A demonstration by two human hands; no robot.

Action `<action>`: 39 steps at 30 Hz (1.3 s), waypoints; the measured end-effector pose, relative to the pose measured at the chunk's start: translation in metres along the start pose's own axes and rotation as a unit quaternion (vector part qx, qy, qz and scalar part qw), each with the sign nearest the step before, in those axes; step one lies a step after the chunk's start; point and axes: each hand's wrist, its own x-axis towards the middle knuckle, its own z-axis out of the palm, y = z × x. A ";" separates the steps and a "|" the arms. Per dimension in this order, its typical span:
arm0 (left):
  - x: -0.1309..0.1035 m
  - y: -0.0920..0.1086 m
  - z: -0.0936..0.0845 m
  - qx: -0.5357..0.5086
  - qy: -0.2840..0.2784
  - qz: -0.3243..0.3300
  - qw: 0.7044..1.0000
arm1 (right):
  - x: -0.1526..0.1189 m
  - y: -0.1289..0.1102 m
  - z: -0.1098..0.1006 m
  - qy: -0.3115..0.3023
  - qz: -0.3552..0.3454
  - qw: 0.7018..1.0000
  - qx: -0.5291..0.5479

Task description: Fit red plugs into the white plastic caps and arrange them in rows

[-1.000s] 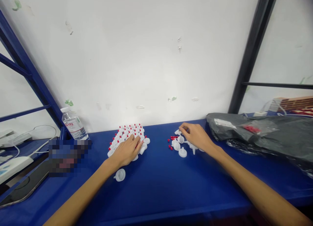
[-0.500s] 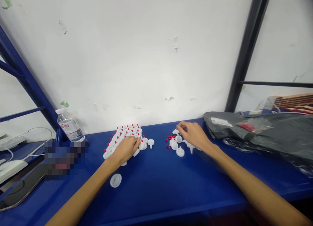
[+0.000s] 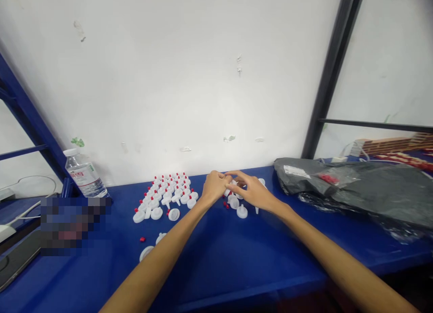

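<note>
My left hand (image 3: 216, 186) is over the right-hand pile, its fingers curled together and their tips hidden. My right hand (image 3: 248, 189) meets it there, thumb and index finger stretched toward the left fingertips with a gap between them; whether it holds a part is not clear. Beneath and beside the hands lie white funnel-shaped caps (image 3: 242, 211) and small red tips (image 3: 225, 205). To the left, several white caps with red tips (image 3: 156, 213) stand in close rows. Nearer my left forearm are a loose red tip (image 3: 142, 239) and a white cap (image 3: 146, 253).
A water bottle (image 3: 85, 174) leans near the wall at the left, with a dark phone-like object (image 3: 20, 261) in front. On the right, a grey plastic bag (image 3: 355, 186) covers part of the blue table (image 3: 233, 268). A dark post (image 3: 333, 74) rises behind it.
My left hand has moved right, off the rows of caps, to the right-hand pile. My right hand has come left to meet it. The view has shifted slightly right.
</note>
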 end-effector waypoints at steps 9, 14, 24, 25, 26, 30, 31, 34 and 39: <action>0.000 0.006 0.014 -0.070 0.083 -0.040 0.993 | 0.006 0.009 -0.010 -0.011 0.036 0.991 0.130; 0.000 0.002 0.013 -0.077 0.106 -0.045 0.990 | 0.005 0.016 -0.011 0.007 0.047 0.996 0.070; 0.002 -0.010 0.011 -0.132 0.092 -0.025 0.987 | 0.001 0.015 -0.007 0.042 -0.029 0.983 -0.174; 0.002 -0.010 0.012 -0.140 0.087 -0.023 0.986 | 0.001 0.013 -0.006 0.041 -0.037 0.983 -0.178; 0.002 -0.010 0.012 -0.147 0.081 -0.020 0.986 | 0.000 0.012 -0.006 0.038 -0.046 0.982 -0.180; 0.003 -0.011 0.011 -0.175 0.049 -0.006 0.983 | 0.000 0.010 -0.006 0.033 -0.070 0.980 -0.183; 0.003 -0.011 0.010 -0.181 0.041 -0.002 0.983 | 0.000 0.011 -0.005 0.035 -0.072 0.979 -0.186; 0.001 -0.010 0.008 -0.195 0.021 0.010 0.981 | 0.002 0.015 -0.005 0.043 -0.074 0.978 -0.191; -0.002 -0.008 0.006 -0.196 0.002 0.024 0.980 | 0.003 0.019 -0.007 0.062 -0.073 0.976 -0.194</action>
